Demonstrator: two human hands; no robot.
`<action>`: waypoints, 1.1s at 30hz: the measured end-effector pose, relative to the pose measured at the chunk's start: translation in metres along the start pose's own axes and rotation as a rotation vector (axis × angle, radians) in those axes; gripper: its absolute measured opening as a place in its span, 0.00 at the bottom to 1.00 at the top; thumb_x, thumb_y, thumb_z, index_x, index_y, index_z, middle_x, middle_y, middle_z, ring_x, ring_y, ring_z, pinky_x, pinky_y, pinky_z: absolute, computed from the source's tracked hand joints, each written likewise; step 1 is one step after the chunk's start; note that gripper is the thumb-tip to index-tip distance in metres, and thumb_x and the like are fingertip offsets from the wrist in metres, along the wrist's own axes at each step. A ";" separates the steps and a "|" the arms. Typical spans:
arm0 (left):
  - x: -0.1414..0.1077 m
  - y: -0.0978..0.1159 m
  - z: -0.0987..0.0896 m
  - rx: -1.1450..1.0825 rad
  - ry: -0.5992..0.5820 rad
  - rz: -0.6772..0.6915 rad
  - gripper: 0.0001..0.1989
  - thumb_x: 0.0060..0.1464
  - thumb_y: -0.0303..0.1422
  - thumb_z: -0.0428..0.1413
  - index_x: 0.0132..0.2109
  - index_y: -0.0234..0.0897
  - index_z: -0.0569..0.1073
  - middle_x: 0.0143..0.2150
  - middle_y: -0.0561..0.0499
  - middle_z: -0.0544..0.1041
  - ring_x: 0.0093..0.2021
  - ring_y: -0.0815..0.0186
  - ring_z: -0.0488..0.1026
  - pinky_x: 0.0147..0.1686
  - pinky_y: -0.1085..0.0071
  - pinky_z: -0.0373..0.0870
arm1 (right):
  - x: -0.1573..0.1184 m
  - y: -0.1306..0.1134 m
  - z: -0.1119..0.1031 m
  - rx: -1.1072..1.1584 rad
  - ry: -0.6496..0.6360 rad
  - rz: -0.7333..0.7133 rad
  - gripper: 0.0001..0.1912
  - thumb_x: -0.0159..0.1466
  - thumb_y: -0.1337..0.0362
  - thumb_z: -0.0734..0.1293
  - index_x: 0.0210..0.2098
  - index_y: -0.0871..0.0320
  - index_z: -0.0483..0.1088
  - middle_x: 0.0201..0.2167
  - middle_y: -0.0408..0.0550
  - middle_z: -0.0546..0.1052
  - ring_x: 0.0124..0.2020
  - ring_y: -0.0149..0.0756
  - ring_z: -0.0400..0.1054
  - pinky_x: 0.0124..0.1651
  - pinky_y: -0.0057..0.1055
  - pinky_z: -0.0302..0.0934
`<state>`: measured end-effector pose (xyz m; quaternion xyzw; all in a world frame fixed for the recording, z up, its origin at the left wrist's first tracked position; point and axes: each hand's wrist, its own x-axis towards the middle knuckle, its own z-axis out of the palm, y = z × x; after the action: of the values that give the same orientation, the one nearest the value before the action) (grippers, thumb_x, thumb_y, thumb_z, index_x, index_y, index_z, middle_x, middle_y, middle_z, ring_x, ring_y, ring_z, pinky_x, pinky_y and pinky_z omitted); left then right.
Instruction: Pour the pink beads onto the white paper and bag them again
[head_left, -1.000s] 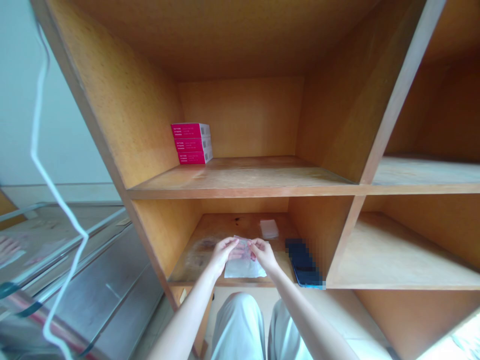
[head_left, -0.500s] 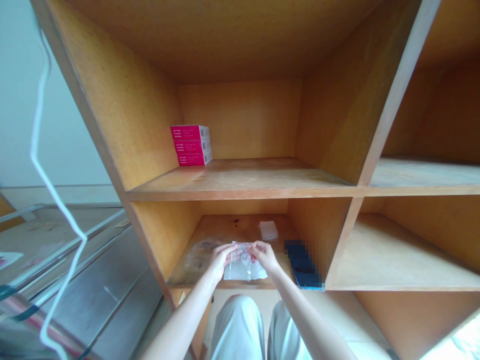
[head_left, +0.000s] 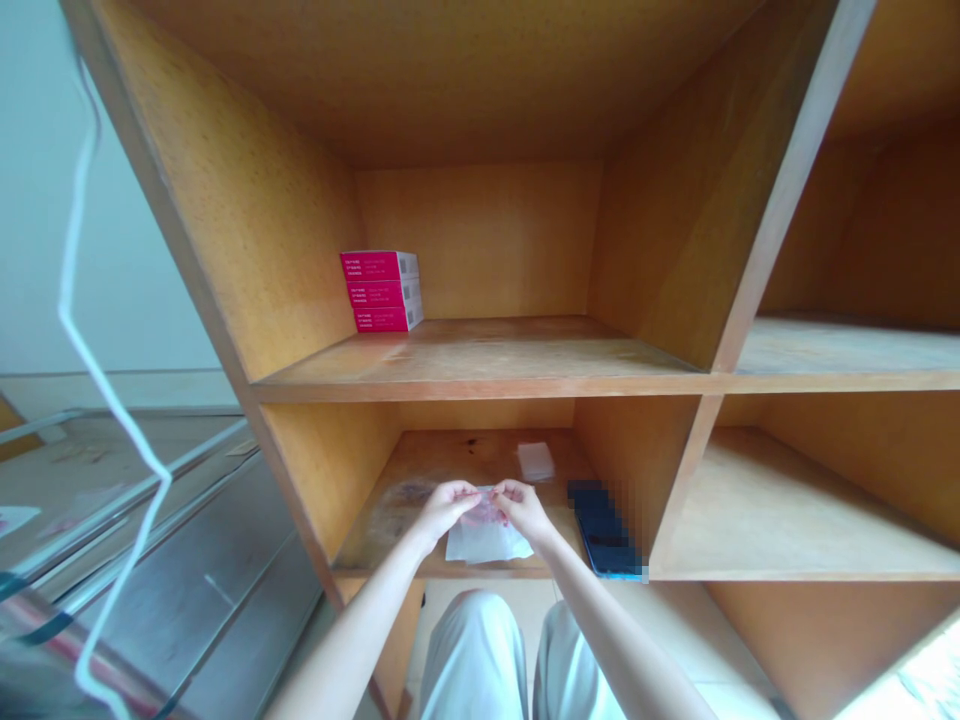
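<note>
A clear plastic bag hangs between my two hands above the front of the lower shelf. My left hand pinches its top edge on the left. The fingers of my right hand close on the same edge a short way to the right. My fingertips nearly meet there, and reddish fingers show through the film. Behind my right hand a small white translucent packet lies flat on the shelf. To the right lies a dark phone-like slab, partly blurred out.
Three pink boxes are stacked at the left of the upper shelf. A wooden divider stands on the right. A white cable hangs at the left, over a metal-edged cabinet. My knees are under the shelf.
My left hand has shifted from lying spread along the bag to pinching its top edge. My right hand stays at that edge, its fingertips now closer to the left ones.
</note>
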<state>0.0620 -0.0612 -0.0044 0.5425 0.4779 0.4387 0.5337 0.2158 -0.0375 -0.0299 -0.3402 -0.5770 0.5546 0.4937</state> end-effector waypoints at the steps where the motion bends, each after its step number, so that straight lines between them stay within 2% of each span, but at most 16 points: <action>1: 0.001 0.000 0.001 0.022 0.002 0.006 0.11 0.43 0.37 0.58 0.31 0.33 0.73 0.31 0.46 0.76 0.32 0.62 0.74 0.27 0.73 0.68 | 0.001 0.000 0.001 0.002 0.003 0.000 0.07 0.50 0.62 0.64 0.20 0.59 0.65 0.14 0.40 0.68 0.16 0.26 0.59 0.20 0.23 0.52; 6: 0.008 -0.006 0.002 0.080 0.060 0.062 0.10 0.43 0.37 0.57 0.29 0.33 0.72 0.27 0.48 0.75 0.27 0.66 0.72 0.27 0.74 0.66 | 0.002 0.001 0.008 -0.011 0.003 -0.024 0.05 0.50 0.64 0.64 0.23 0.60 0.65 0.17 0.42 0.70 0.18 0.28 0.62 0.21 0.24 0.55; 15: 0.023 -0.020 0.004 0.239 0.176 0.127 0.08 0.42 0.34 0.54 0.25 0.32 0.69 0.22 0.51 0.72 0.22 0.69 0.68 0.24 0.74 0.61 | 0.008 0.008 0.011 -0.174 0.076 -0.030 0.02 0.50 0.67 0.60 0.22 0.59 0.62 0.16 0.42 0.70 0.16 0.29 0.64 0.19 0.24 0.56; 22: 0.019 -0.014 -0.007 0.415 0.140 0.106 0.08 0.40 0.34 0.56 0.22 0.32 0.71 0.21 0.51 0.73 0.25 0.68 0.68 0.26 0.73 0.61 | 0.008 0.010 -0.002 -0.192 -0.074 0.008 0.09 0.52 0.61 0.62 0.20 0.60 0.64 0.17 0.45 0.72 0.16 0.28 0.63 0.18 0.23 0.54; 27: 0.014 -0.008 -0.011 0.420 0.131 0.059 0.10 0.38 0.36 0.57 0.22 0.32 0.72 0.20 0.52 0.72 0.23 0.68 0.67 0.26 0.73 0.59 | 0.005 0.000 -0.009 -0.162 -0.143 0.049 0.15 0.51 0.55 0.65 0.21 0.62 0.69 0.20 0.48 0.75 0.16 0.28 0.63 0.20 0.24 0.56; 33: 0.014 -0.009 -0.012 0.438 0.139 0.078 0.13 0.35 0.39 0.59 0.20 0.32 0.70 0.18 0.53 0.70 0.21 0.70 0.64 0.23 0.74 0.56 | 0.002 -0.010 -0.018 -0.163 -0.254 0.105 0.21 0.49 0.49 0.66 0.25 0.63 0.73 0.25 0.51 0.77 0.18 0.29 0.66 0.24 0.26 0.58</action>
<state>0.0522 -0.0455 -0.0133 0.6319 0.5758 0.3813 0.3517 0.2340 -0.0315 -0.0212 -0.3362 -0.6592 0.5695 0.3579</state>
